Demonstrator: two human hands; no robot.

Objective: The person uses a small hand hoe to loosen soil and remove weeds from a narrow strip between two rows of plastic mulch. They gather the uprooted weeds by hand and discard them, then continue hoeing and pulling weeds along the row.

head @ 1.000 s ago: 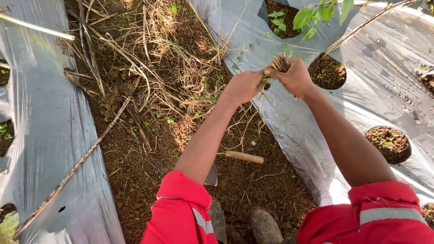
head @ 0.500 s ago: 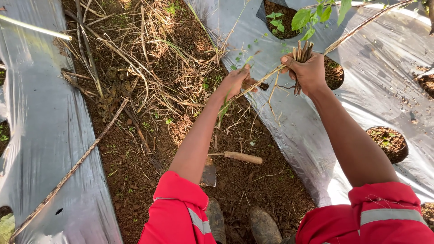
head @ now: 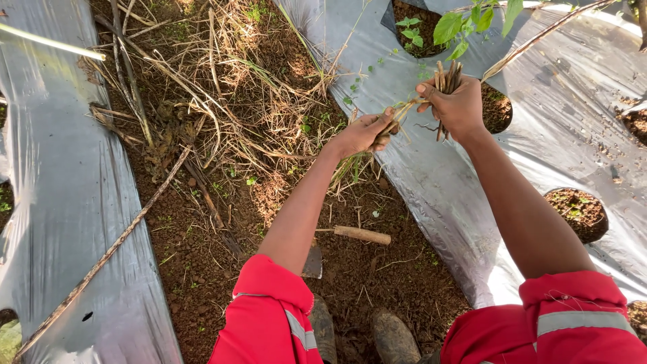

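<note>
My right hand [head: 458, 104] is closed around a bundle of dry stalks [head: 447, 75] whose cut ends stick up above the fist. My left hand [head: 364, 131] grips a strand of grass [head: 402, 111] that runs across to that bundle, with loose grass hanging below the fingers. Both hands are held above the edge of the silver plastic mulch sheet [head: 431, 175], near a round planting hole [head: 495, 108] with bare soil. Red sleeves with grey reflective bands cover my upper arms.
A hand tool with a wooden handle [head: 360, 234] and metal blade lies on the soil furrow by my boots [head: 394, 337]. Dry grass litter [head: 222, 81] fills the furrow. A second mulch sheet [head: 60, 202] lies left, with a long stick [head: 101, 259]. A green seedling [head: 465, 27] grows behind.
The two hands first worked close together at the bundle, then my left hand pulled a strand down and left. Now it has come back toward the bundle, gripping the strand shorter.
</note>
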